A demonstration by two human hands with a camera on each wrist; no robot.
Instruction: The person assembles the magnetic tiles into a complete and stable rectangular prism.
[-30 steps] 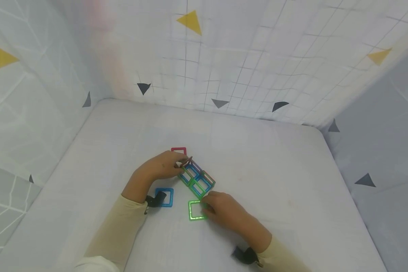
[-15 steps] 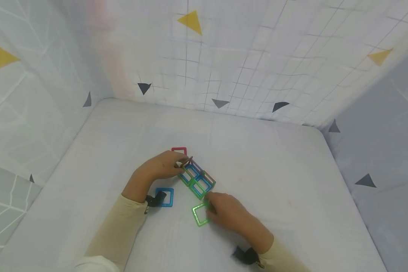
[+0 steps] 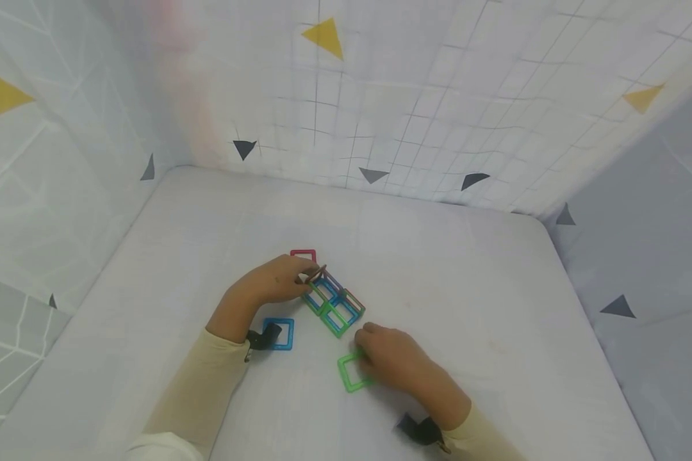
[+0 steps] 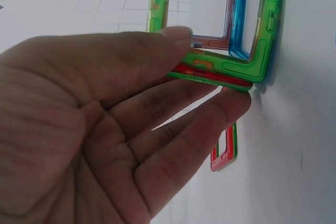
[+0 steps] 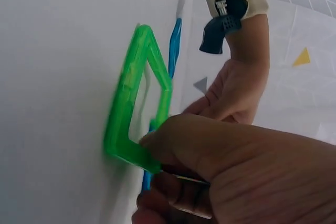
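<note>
A small box-like build of square magnetic tiles (image 3: 325, 310), green, blue and brownish red, stands on the white surface. My left hand (image 3: 273, 280) grips its far-left corner. In the left wrist view the thumb lies on a green tile (image 4: 270, 24) of the build, with fingers on a red side below it. My right hand (image 3: 395, 358) pinches a loose green square magnetic tile (image 3: 344, 376) by its right side, nearer to me than the build. The right wrist view has this green tile (image 5: 123, 103) tilted off the surface, thumb over one corner; some fingertips are hidden.
A loose blue tile (image 3: 291, 334) lies beside the left wrist, partly covered by the black wrist camera (image 3: 265, 337). Behind the left hand lies a red tile (image 3: 304, 251), partly hidden. White patterned fabric walls (image 3: 409, 128) enclose the back and sides.
My right hand has drawn the green tile rightward and towards me, turning it away from the build. The left hand and the build have stayed put.
</note>
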